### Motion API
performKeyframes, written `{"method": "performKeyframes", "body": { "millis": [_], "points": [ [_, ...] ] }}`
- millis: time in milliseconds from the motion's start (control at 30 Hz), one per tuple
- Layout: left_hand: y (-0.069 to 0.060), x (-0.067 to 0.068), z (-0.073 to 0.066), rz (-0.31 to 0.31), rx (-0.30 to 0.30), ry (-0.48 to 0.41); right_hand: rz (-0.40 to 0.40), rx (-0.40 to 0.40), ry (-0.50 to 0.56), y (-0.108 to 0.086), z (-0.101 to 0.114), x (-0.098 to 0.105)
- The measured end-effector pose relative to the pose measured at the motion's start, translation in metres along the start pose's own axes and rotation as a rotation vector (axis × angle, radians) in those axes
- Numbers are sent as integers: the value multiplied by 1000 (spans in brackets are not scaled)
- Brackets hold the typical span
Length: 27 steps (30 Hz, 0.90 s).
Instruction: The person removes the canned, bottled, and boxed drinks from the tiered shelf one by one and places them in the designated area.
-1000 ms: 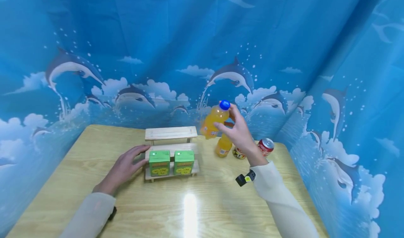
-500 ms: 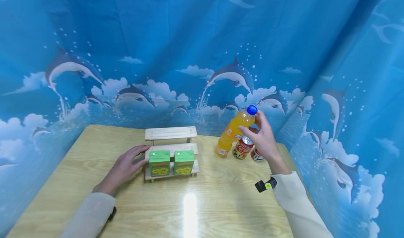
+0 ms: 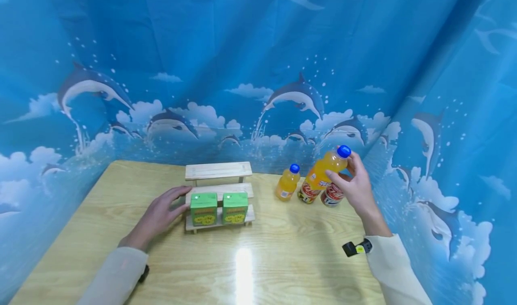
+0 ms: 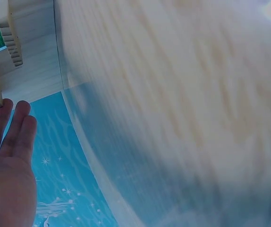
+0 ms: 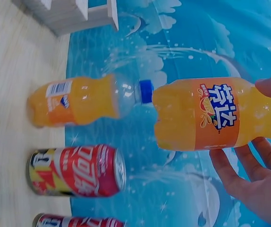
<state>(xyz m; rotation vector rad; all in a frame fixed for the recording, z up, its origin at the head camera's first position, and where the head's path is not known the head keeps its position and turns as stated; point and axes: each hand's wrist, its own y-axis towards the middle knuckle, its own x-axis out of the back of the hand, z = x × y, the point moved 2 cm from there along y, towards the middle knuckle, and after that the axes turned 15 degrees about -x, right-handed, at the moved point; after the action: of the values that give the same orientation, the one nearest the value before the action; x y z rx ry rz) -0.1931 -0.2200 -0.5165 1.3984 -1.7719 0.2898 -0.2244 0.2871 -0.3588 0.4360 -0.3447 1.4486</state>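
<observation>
My right hand [image 3: 355,188] grips an orange soda bottle [image 5: 197,113] with a blue cap near its top. In the head view this bottle tilts in the air, in front of part of a red can [image 3: 308,192]. A second orange soda bottle [image 3: 288,183] stands upright on the table, left of the cans. My left hand [image 3: 159,215] is at the left end of a small three-step wooden stand [image 3: 218,170], thumb and fingers about the end of its middle step. Two green drink cartons [image 3: 203,209] stand side by side on the lowest step.
Another red can [image 3: 332,195] stands right of the first, partly behind the right hand. The pale wooden table [image 3: 161,269] ends at a blue dolphin-print curtain [image 3: 226,71] at the back and sides.
My right hand has moved right and slightly down with its bottle, from beside the stand to over the cans. The standing bottle is now uncovered. The left hand has not moved.
</observation>
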Motion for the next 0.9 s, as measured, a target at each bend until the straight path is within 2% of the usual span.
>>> {"method": "performKeyframes", "body": {
  "millis": [267,500,767,900],
  "points": [
    [1,0,0,5,18,-13,-35,-19,-23,-8,-18,15],
    [0,1,1,7,30,-26,-73,-75,-17,-13,-34,25],
    [0,0,1,10,26,-29,-105,-228,-38,-19,-54,36],
    [0,0,2,13,32,-30,-108,-280,-38,-21,-66,40]
  ]
}}
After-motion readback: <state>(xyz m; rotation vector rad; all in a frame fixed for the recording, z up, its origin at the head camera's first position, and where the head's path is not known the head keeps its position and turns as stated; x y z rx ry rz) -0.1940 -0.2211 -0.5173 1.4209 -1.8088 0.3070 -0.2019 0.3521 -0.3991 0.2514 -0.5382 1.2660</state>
